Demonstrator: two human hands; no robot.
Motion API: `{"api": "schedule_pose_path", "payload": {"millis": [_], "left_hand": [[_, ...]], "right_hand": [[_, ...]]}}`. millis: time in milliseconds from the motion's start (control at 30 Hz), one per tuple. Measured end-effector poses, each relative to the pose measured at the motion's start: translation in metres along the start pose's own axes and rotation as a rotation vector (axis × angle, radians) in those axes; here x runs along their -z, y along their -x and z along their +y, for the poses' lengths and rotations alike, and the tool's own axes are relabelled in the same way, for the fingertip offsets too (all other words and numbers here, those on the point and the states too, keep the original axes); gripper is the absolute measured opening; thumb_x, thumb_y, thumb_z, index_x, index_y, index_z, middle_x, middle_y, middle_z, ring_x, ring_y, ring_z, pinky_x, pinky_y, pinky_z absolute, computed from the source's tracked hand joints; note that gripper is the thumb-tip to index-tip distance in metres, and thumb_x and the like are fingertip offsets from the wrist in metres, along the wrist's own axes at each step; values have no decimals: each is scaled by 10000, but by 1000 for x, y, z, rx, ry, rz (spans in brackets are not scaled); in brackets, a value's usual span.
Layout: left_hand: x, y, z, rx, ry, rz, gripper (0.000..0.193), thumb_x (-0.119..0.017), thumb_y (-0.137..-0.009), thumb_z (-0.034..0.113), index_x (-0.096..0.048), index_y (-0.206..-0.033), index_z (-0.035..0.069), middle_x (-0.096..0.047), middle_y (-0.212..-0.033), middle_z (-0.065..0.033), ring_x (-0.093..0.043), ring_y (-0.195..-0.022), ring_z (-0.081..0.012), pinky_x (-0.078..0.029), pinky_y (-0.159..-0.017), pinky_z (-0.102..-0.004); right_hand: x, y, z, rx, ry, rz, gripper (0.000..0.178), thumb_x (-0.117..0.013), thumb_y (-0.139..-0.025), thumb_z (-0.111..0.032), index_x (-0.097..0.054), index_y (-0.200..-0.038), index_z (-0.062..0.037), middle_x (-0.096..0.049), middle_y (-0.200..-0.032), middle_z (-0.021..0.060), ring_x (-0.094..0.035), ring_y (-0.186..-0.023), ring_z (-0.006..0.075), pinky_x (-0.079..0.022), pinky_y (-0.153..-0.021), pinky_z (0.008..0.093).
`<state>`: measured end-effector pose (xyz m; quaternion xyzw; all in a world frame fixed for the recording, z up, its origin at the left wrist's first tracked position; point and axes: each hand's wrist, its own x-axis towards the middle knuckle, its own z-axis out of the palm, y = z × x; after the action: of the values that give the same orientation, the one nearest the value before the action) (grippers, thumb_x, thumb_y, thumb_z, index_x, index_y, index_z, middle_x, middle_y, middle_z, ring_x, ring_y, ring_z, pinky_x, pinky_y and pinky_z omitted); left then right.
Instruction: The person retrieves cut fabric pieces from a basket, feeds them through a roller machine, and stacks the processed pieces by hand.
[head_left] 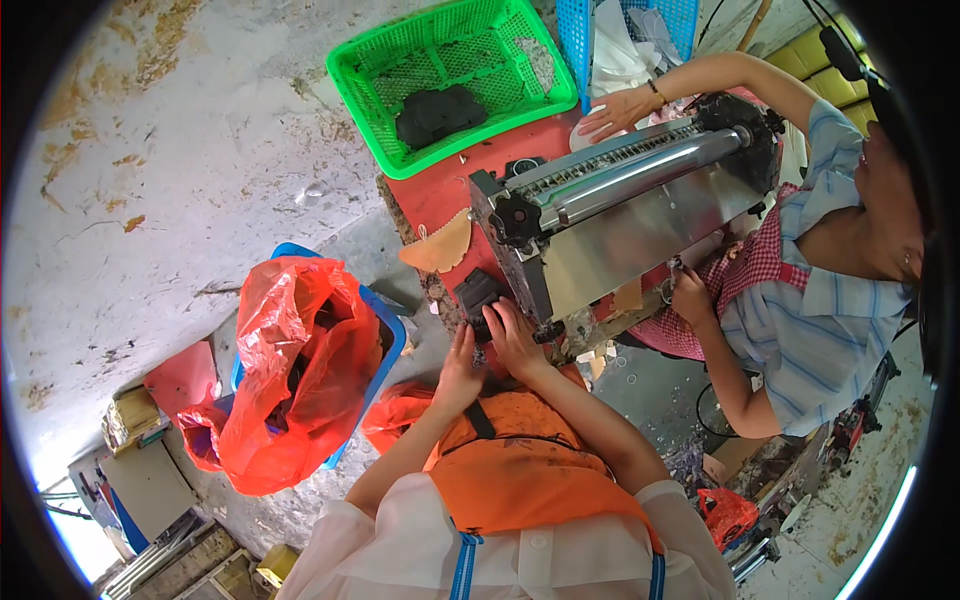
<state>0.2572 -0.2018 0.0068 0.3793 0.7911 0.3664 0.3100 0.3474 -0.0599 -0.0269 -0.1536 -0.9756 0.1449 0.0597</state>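
Note:
A small stack of flat black pieces (478, 291) lies at the near left edge of the red tabletop (440, 197), beside the end of a roller machine (640, 180). My right hand (515, 345) grips the stack's near edge, with its fingers curled over the black material. Close by on the left, my left hand (462, 368) has its fingers together against the same edge. The undersides of the pieces and my thumbs are partly hidden. Just beyond the stack lies a tan sheet with a scalloped edge (440, 245).
A green basket (350, 75) holding dark material stands at the back. On my left, a blue bin (392, 325) is lined with a red plastic bag (290, 400). At the machine's right, a co-worker (830, 290) has one hand on a pale piece and the other below the metal plate.

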Motion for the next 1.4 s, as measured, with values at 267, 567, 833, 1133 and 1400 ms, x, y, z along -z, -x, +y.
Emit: {"api": "schedule_pose_path", "payload": {"millis": [267, 567, 833, 1133, 1400], "left_hand": [[-9, -10, 1, 227, 269, -111, 897, -681, -769, 125, -152, -1479, -17, -271, -1485, -245, -337, -1358, -324, -322, -1077, -347], [22, 4, 31, 123, 261, -116, 790, -720, -755, 197, -334, -1414, -6, -521, -1278, -199, -504, -1203, -281, -387, -1026, -355], [67, 4, 107, 246, 622, -341, 443, -611, -857, 50, -500, -1284, 7, -589, -1161, -120, -580, -1040, -185, -467, -895, -308], [74, -35, 200, -333, 424, -123, 768, -733, -717, 36, -375, -1397, 25, -414, -1373, -146, -417, -1271, -231, -347, -1048, -363], [76, -83, 221, -274, 1061, -725, 710, -780, -712, 102, -451, -1338, 38, -397, -1429, -179, -373, -1340, -253, -285, -1103, -389]], "right_hand": [[-17, 10, 19, 178, -93, 118, 563, -539, -796, -59, -368, -1326, 22, -318, -1412, 196, -335, -1343, 350, -347, -1086, 414], [73, 19, -20, -70, -375, -224, 405, -626, -820, -202, -481, -1157, -30, -513, -1156, 202, -537, -1067, 363, -466, -807, 464], [163, 25, -32, -305, -1203, -264, 724, -772, -721, -248, -414, -1309, -24, -534, -1238, 170, -534, -1161, 260, -432, -962, 357], [229, 23, -10, -647, -1527, -64, 511, -764, -732, -107, -529, -1179, -33, -649, -961, 44, -622, -896, 130, -508, -806, 291], [244, 10, 12, -514, -2156, -90, 492, -778, -697, -54, -556, -1136, -47, -615, -1040, 27, -600, -954, 124, -504, -845, 289]]}}
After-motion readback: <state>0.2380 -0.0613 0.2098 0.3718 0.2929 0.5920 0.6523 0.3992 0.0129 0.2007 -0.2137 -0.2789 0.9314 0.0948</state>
